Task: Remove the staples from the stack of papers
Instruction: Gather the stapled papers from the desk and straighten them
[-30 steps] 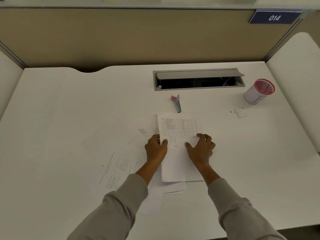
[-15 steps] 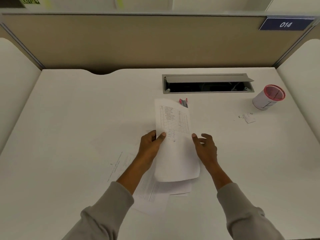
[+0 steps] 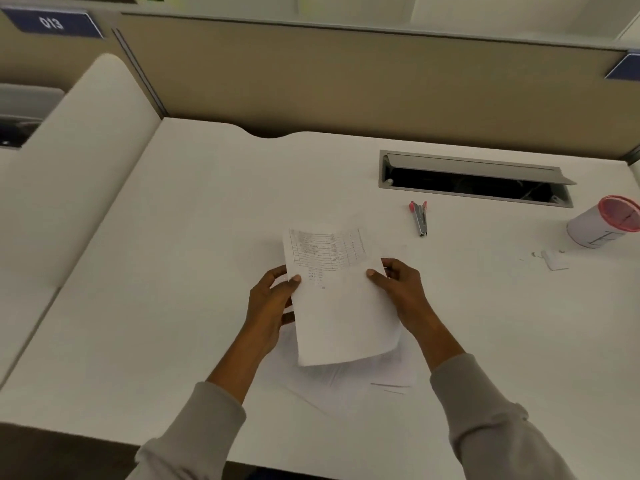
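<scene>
You hold the stack of papers [image 3: 341, 299] between your two hands above the white desk [image 3: 173, 271], its top page printed with a table too blurred to read. Your left hand [image 3: 270, 306] pinches its left edge, thumb on top; your right hand [image 3: 401, 292] pinches the right edge likewise. More loose sheets [image 3: 346, 379] lie under your wrists. Beyond your right hand lies a red-tipped staple remover [image 3: 419, 218], farther right a torn paper scrap [image 3: 554, 260] and a pink-rimmed cup [image 3: 604, 221]. Far left, a blue sign [image 3: 52, 24] reads "013".
</scene>
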`<state>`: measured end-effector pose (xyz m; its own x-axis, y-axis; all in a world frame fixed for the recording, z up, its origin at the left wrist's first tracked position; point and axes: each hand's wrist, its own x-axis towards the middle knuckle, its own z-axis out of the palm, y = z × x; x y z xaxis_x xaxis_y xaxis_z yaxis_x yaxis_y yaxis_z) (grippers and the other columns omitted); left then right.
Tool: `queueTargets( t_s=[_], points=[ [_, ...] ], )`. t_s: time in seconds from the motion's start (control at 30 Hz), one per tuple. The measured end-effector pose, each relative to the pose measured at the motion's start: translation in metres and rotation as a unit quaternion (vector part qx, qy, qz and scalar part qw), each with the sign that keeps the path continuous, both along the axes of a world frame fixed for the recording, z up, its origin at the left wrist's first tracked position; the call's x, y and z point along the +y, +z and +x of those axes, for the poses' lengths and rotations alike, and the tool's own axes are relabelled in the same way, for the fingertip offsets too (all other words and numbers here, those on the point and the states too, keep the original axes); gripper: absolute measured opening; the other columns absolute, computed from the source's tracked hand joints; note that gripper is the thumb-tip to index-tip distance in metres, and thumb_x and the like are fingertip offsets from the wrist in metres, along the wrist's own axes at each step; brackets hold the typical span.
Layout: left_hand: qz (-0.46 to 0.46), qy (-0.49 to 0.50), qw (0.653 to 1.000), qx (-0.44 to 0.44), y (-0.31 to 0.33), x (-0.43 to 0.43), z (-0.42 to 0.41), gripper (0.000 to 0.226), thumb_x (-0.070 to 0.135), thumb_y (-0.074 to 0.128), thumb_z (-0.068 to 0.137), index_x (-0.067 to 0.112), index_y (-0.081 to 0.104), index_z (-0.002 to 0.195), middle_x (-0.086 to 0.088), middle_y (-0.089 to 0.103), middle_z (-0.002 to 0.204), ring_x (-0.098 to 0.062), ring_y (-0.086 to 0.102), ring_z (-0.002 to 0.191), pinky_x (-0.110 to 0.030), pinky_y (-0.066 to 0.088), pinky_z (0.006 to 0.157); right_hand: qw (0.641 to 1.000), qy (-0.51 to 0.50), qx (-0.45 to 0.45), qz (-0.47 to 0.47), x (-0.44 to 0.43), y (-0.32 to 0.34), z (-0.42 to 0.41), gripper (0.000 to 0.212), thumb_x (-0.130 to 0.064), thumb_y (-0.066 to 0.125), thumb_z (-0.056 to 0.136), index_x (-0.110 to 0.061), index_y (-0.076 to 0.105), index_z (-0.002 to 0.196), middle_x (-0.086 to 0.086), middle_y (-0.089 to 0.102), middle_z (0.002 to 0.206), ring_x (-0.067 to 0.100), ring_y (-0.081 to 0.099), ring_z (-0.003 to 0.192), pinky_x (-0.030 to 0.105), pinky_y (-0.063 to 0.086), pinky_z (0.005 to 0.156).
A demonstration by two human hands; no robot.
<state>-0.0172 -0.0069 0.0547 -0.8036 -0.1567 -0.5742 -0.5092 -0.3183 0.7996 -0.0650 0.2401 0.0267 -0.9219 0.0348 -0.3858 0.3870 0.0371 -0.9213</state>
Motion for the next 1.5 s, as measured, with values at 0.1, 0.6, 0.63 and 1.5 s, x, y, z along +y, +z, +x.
queueTargets(
  t_s=[0.1,0.6,0.63,1.5],
  points=[
    [-0.005,-0.007,1.000,-0.009,-0.009,-0.015,0.009,0.039,0.018,0.071,0.092,0.030,0.061,0.127,-0.003,0.076,0.110,-0.027,0.073,0.099,-0.038,0.059,0.069,0.999,0.031,0.013,0.024,-0.014,0.000,0.001,0.031,-0.016,0.074,0.086,-0.016,0.068,0.117,0.001,0.074,0.111,0.019,0.072,0.098,0.038,0.060,0.085],
    [-0.036,-0.013,0.998,-0.051,-0.050,-0.031,0.036,0.047,0.026,0.078,0.087,0.025,0.060,0.131,-0.001,0.070,0.122,-0.023,0.069,0.106,-0.046,0.062,0.081,0.987,0.100,-0.049,0.113,-0.036,-0.006,0.021,0.037,-0.037,0.048,0.100,-0.011,0.072,0.092,0.000,0.074,0.087,0.020,0.067,0.082,0.034,0.052,0.075],
    [-0.035,-0.027,0.998,-0.045,-0.050,-0.031,0.035,0.047,0.026,0.077,0.088,0.027,0.059,0.132,0.000,0.069,0.123,-0.022,0.068,0.107,-0.046,0.061,0.083,0.990,0.093,-0.057,0.088,-0.037,-0.004,0.024,0.036,-0.033,0.048,0.099,-0.005,0.070,0.093,0.005,0.073,0.089,0.021,0.066,0.081,0.035,0.051,0.075],
    [-0.077,-0.008,0.996,0.035,-0.027,-0.130,0.050,0.052,0.016,0.068,0.094,0.030,0.052,0.141,0.008,0.069,0.123,-0.011,0.067,0.107,-0.026,0.061,0.074,0.857,0.250,0.067,0.446,-0.063,-0.023,0.030,0.027,-0.039,0.072,0.085,-0.016,0.065,0.099,-0.004,0.059,0.090,0.018,0.056,0.088,0.032,0.038,0.080]
  ],
)
